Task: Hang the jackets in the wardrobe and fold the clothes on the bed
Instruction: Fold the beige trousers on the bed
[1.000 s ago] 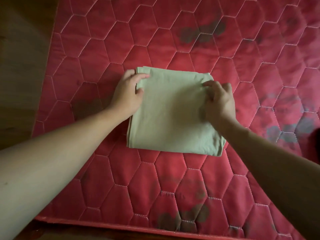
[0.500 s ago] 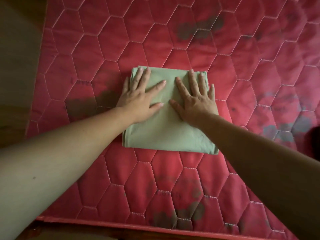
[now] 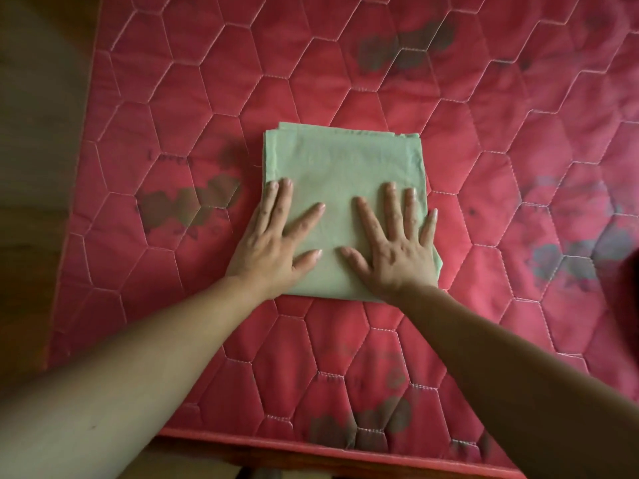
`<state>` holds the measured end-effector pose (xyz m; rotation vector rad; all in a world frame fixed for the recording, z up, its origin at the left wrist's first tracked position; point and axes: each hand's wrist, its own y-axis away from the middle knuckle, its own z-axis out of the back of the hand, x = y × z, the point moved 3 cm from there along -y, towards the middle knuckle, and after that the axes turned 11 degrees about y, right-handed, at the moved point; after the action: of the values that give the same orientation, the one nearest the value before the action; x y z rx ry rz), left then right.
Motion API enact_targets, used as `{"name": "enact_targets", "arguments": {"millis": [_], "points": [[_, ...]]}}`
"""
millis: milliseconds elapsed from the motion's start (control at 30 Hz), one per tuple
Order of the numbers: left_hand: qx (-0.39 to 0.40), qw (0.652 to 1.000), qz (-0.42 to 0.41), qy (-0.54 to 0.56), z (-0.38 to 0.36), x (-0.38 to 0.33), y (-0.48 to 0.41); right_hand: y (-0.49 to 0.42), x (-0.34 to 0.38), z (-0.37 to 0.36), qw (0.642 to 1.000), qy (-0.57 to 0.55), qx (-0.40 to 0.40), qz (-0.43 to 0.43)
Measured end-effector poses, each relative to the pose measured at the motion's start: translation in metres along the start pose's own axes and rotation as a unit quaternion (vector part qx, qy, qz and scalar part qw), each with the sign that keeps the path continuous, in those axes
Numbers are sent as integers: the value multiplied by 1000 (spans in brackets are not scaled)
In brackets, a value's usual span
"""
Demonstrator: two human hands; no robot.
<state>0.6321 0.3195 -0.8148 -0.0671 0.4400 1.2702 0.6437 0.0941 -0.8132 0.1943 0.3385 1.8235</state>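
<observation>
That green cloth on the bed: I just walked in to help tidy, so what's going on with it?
A person presses the folded green cloth flat on the red quilted mattress. The left hand lies spread over its near left edge, the right hand over its near right part. Nothing is gripped; the cloth forms a rectangle.

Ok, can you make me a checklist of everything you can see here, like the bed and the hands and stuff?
Surface: red quilted mattress with hexagon stitching; dark greyish patches in several spots.
Job's things: one green cloth, folded into a neat square and lying flat on the mattress; no jackets or wardrobe in view.
Clutter: nothing seen.
Hands: left hand and right hand both lie flat, fingers spread, pressing on the near half of the cloth.
Cables: nothing seen.
Surroundings: brown floor left of the mattress; a dark blurred shape at the right edge, cannot tell what it is.
</observation>
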Motion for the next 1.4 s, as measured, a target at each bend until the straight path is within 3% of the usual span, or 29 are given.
{"name": "enact_targets", "arguments": {"millis": [100, 267, 467, 567, 633, 700, 767, 867, 967, 1067, 1133, 1200, 1400], "points": [[-1, 999, 18, 50, 11, 3, -4, -3, -11, 4, 999, -36, 21, 9], [-54, 998, 19, 23, 50, 11, -63, -48, -15, 32, 999, -2, -35, 27], [98, 995, 22, -1, 32, 25, -104, -90, -6, 26, 1000, 25, 0, 2], [114, 992, 35, 30, 35, 22, -107, -91, -7, 29, 1000, -4, 9, 1], [84, 989, 53, 109, 41, 19, -102, -86, -10, 34, 996, -85, -16, -26], [7, 966, 88, 241, 45, 15, -86, -73, -17, 37, 961, -249, -60, -107], [-87, 923, 148, 346, 42, 14, -60, -52, -21, 35, 906, -367, -87, -191], [-167, 804, 289, 491, 37, 13, -32, -28, -24, 34, 848, -433, -83, -293], [-121, 715, 379, 575, 39, 15, -26, -26, -38, 39, 759, -540, -16, -365], [-12, 646, 427, 632, 45, 17, -14, -20, -50, 42, 694, -604, 159, -359], [50, 634, 451, 625, 49, 11, 2, 3, -46, 42, 652, -625, 266, -335], [70, 632, 464, 616, 55, 6, 20, 34, -35, 38, 617, -638, 320, -332], [71, 653, 468, 591, 97, -9, 49, 91, -6, 66, 536, -704, 314, -345]]}}
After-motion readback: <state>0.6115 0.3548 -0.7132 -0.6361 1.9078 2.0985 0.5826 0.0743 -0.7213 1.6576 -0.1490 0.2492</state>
